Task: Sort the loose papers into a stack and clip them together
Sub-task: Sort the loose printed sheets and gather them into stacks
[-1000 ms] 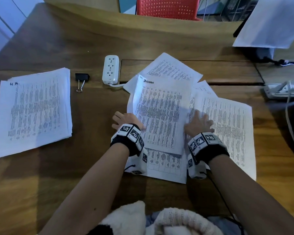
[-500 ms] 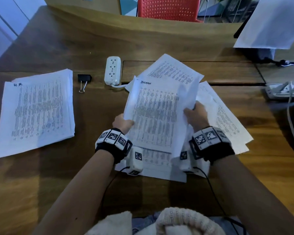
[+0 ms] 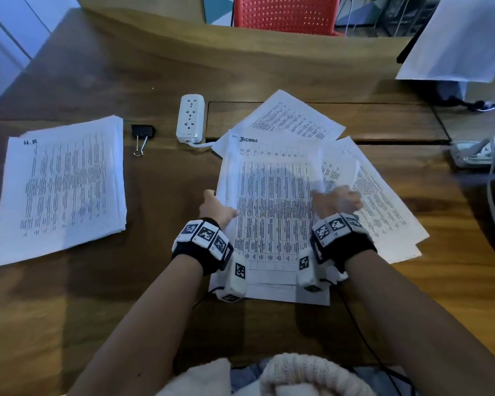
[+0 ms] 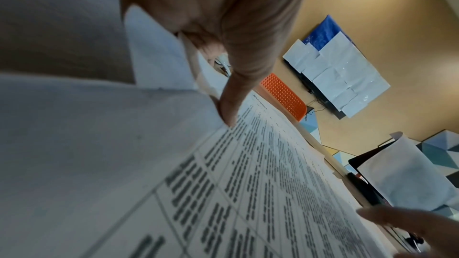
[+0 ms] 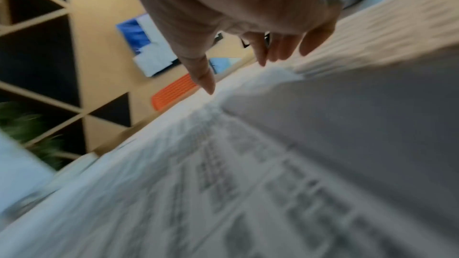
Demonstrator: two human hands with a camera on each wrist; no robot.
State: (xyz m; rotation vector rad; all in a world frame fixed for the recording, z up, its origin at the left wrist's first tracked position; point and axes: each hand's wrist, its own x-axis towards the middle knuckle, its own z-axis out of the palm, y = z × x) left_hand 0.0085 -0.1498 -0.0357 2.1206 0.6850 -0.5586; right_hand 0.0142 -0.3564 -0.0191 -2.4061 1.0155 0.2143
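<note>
Several loose printed papers (image 3: pixel 377 201) lie fanned on the wooden desk. A table-printed top sheet (image 3: pixel 272 201) lies over them, squared toward me. My left hand (image 3: pixel 216 205) pinches the left edge of the top sheets, thumb (image 4: pixel 231 105) on top and fingers underneath. My right hand (image 3: pixel 336 200) is at the sheet's right edge; in the blurred right wrist view its fingers (image 5: pixel 280 50) are straight and hold nothing. A black binder clip (image 3: pixel 142 135) lies to the left, apart from both hands.
A neat stack of papers (image 3: pixel 60 190) marked "H.R" lies at the left. A white power strip (image 3: pixel 190 117) sits behind the clip, and another strip with cables (image 3: pixel 480 152) is at the right. A red chair (image 3: pixel 286 12) stands beyond the desk.
The top sheets, held up off the desk by both hands half a second ago, now lie flat on the pile. My right hand has let go of them.
</note>
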